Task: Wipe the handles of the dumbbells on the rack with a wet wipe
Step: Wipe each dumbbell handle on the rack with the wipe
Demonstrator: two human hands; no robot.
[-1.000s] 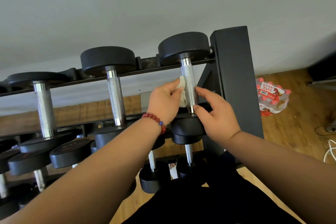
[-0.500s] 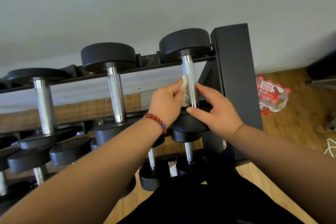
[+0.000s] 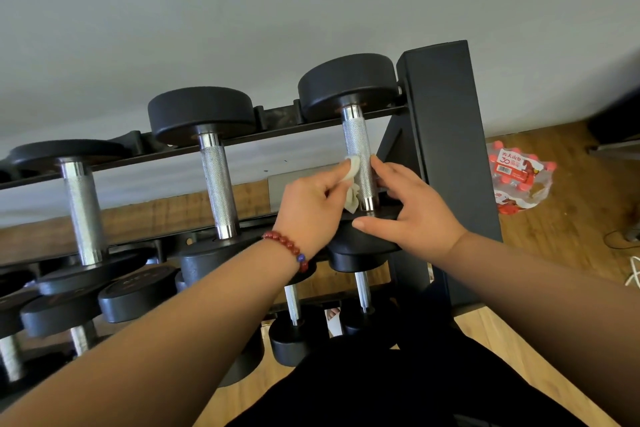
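Reaching up to a black dumbbell rack (image 3: pixel 446 149), two bare hands meet at the rightmost dumbbell (image 3: pixel 346 83) on the top tier. Its knurled steel handle (image 3: pixel 356 139) runs from the far black head toward the viewer.

The left hand (image 3: pixel 311 201) wears a red bead bracelet (image 3: pixel 287 248). Its grip pinches a crumpled white wet wipe (image 3: pixel 351 180) between thumb and fingers, and the wipe is pressed to the left side of the handle near its lower end.

The right hand (image 3: pixel 412 208) has a spread grip. Its fairly straight fingers lie against the handle's right side and its thumb stretches across the near head. It is not clear whether the fingertips reach behind the bar. Both hands cover most of that near head.

To the left sit a middle dumbbell (image 3: pixel 216 184) and a left dumbbell (image 3: pixel 83 211). More weights at the left edge are cut off. Lower-tier dumbbells (image 3: pixel 292 308) are dim and partly hidden by the forearms.

On the wooden floor (image 3: pixel 571 236) to the right lies a shrink-wrapped pack of red-capped bottles (image 3: pixel 519 180). A white cable (image 3: pixel 633 274) is cropped at the edge.
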